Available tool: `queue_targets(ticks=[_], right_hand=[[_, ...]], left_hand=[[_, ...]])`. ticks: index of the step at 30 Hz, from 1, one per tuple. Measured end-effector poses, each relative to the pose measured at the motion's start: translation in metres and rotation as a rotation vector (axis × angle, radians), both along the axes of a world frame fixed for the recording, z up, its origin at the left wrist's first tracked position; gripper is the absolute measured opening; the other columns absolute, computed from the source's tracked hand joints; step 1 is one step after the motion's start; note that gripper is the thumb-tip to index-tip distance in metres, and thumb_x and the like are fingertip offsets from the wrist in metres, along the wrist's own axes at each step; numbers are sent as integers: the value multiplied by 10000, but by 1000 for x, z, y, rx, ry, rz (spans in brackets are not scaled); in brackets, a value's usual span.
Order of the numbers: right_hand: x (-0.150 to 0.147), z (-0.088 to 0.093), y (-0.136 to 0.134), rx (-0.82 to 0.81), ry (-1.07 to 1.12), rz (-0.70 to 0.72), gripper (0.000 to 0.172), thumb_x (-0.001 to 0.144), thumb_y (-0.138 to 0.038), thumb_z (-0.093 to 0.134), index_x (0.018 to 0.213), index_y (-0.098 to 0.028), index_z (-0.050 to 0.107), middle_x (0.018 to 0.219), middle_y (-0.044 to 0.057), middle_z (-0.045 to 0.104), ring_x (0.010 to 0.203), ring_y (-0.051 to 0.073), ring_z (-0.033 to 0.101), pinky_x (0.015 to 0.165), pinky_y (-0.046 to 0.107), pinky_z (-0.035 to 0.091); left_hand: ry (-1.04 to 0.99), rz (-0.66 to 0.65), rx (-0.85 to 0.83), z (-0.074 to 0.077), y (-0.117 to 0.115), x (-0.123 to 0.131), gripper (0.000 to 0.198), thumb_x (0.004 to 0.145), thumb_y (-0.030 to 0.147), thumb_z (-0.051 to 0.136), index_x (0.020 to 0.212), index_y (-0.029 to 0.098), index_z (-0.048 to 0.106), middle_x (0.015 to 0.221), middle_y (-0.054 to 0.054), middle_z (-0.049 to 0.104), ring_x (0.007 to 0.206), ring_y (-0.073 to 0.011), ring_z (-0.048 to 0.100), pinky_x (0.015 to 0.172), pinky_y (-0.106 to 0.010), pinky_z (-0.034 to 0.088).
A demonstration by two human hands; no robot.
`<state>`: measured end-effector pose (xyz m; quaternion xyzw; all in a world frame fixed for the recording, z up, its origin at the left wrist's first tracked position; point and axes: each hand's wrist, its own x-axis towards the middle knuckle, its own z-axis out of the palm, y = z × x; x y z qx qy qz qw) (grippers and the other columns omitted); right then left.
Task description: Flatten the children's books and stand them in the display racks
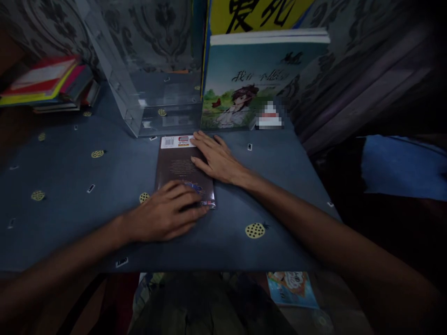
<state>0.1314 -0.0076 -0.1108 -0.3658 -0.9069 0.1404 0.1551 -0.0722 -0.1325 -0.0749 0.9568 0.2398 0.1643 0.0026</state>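
A dark brown book (176, 167) lies back cover up on the blue patterned tabletop (70, 186), its white barcode strip at the far end. My left hand (167, 211) rests flat on the book's near end, fingers stretched over the lower right corner. My right hand (214, 158) lies flat on the book's far right edge, fingers spread toward the barcode strip. Neither hand grips anything.
A clear plastic book stand (153, 93) sits just behind the book. An illustrated book (251, 83) leans upright to its right. A stack of colourful books (49, 83) lies at the far left. Another picture book (291, 288) lies below the table's near edge.
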Motion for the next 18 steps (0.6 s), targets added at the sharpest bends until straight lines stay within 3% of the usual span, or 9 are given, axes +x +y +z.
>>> queue_targets(ticks=[6, 12, 18], right_hand=[[0, 1, -1, 10, 7, -10, 548, 1040, -409, 439, 1521, -146, 430, 1657, 162, 342, 1562, 291, 267, 1244, 576, 244], [3, 7, -2, -4, -40, -58, 590, 1019, -454, 485, 1524, -149, 450, 1669, 179, 304, 1565, 326, 247, 1238, 583, 257], [3, 9, -2, -4, -59, -66, 593, 1025, -452, 467, 1537, -154, 442, 1672, 177, 295, 1561, 327, 259, 1242, 586, 248]], left_hand=[[55, 20, 23, -9, -21, -4, 385, 994, 84, 507, 1365, 157, 577, 1348, -95, 693, 1302, -210, 605, 1166, -413, 423], [119, 57, 69, -9, -23, -2, 395, 1026, 77, 393, 1383, 113, 559, 1352, -95, 693, 1288, -215, 611, 1134, -401, 438], [85, 62, 101, -10, -25, -1, 373, 1026, 79, 406, 1356, 89, 579, 1343, -111, 695, 1275, -227, 611, 1113, -415, 443]])
